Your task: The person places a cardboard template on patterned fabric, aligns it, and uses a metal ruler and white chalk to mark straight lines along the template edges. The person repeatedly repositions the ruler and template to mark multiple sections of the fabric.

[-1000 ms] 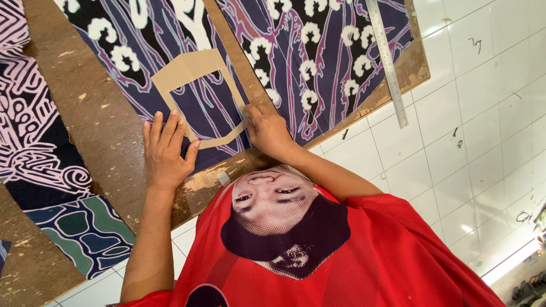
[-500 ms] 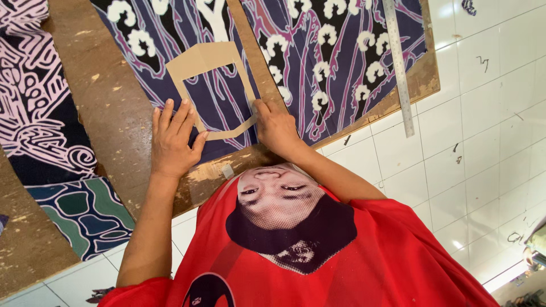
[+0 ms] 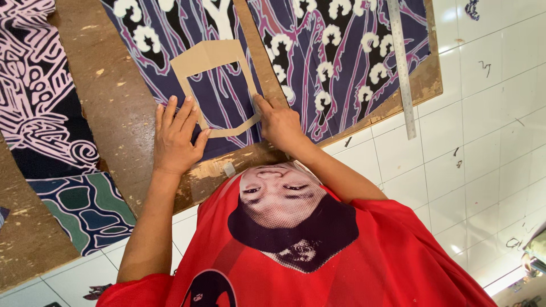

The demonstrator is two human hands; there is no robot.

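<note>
Two hands: both flat on the cardboard template [image 3: 215, 85].
Left hand [image 3: 175, 139]: fingers spread, pressing its left edge.
Right hand [image 3: 280, 124]: fingers curled at its right edge; contents unclear.
Template: on purple patterned fabric [image 3: 318, 51], atop worktop [image 3: 108, 113].

Textile workshop: printed batik cloth [image 3: 335, 51] on worn wooden board [image 3: 114, 113], metal ruler [image 3: 402, 68], tiled floor [image 3: 489, 113].

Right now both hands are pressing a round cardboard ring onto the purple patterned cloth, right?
Not round. The head view shows the cardboard frame is angular, with straight sides and corners. The left hand and right hand do press it onto the purple patterned cloth.
</note>
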